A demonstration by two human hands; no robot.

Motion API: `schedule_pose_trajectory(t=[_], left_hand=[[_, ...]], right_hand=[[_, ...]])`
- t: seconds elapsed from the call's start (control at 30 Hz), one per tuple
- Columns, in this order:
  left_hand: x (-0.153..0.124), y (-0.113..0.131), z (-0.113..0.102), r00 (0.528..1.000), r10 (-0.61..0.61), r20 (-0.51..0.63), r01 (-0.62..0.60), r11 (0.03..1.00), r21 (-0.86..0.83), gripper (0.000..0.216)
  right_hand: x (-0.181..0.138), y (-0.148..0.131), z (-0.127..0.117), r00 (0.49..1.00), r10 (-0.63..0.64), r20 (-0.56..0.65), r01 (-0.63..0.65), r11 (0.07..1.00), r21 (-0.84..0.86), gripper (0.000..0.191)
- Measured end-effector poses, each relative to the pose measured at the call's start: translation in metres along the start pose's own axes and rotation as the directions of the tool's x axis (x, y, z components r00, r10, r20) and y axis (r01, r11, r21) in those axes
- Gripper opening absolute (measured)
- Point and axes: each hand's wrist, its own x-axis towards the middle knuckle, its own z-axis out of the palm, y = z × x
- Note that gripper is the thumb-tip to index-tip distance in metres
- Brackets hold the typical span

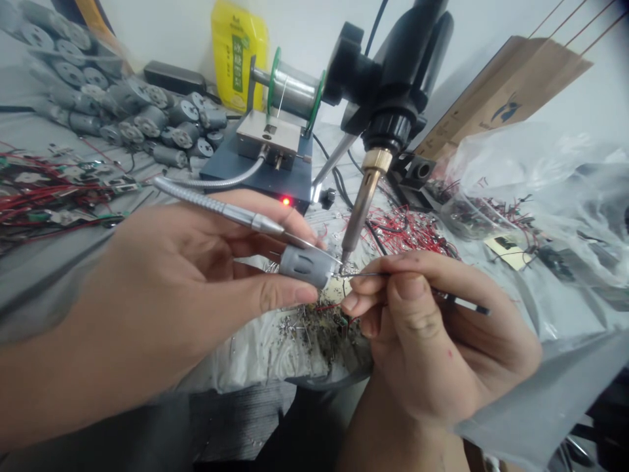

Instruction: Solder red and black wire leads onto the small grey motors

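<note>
Between the thumb and fingers of my left hand [196, 262] lies a small grey cylindrical motor [307, 265], its end turned to the right. My right hand [432, 328] pinches a thin dark wire [368, 274], whose tip meets that end of the motor. A soldering iron [361, 203], fixed in a black clamp, points down with its tip at the same spot. The thin nozzle of a solder feed tube [255, 221] passes over the motor to the iron's tip. How exactly the wire touches the terminal is too small to tell.
A solder feeder [272, 141] carrying a solder spool [297, 92] stands behind the hands, its red light on. Many grey motors [152, 121] are heaped at back left. Red wires [407, 229] lie behind my right hand. Clear plastic bags [531, 170] cover the right side.
</note>
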Motion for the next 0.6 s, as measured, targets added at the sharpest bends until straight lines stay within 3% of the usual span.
schedule_pose_trajectory(t=[0.27, 0.6], left_hand=[[-0.0014, -0.0003, 0.0034, 1.0, -0.017, -0.001, 0.017, 1.0, -0.024, 0.036], [-0.0001, 0.0009, 0.0007, 0.999, -0.051, -0.016, 0.051, 0.999, 0.005, 0.032]], right_hand=[[0.0009, 0.0064, -0.0012, 0.998, -0.064, 0.006, 0.064, 0.998, -0.009, 0.021], [0.0002, 0.0061, 0.0001, 0.999, -0.051, -0.013, 0.05, 0.998, -0.047, 0.019]])
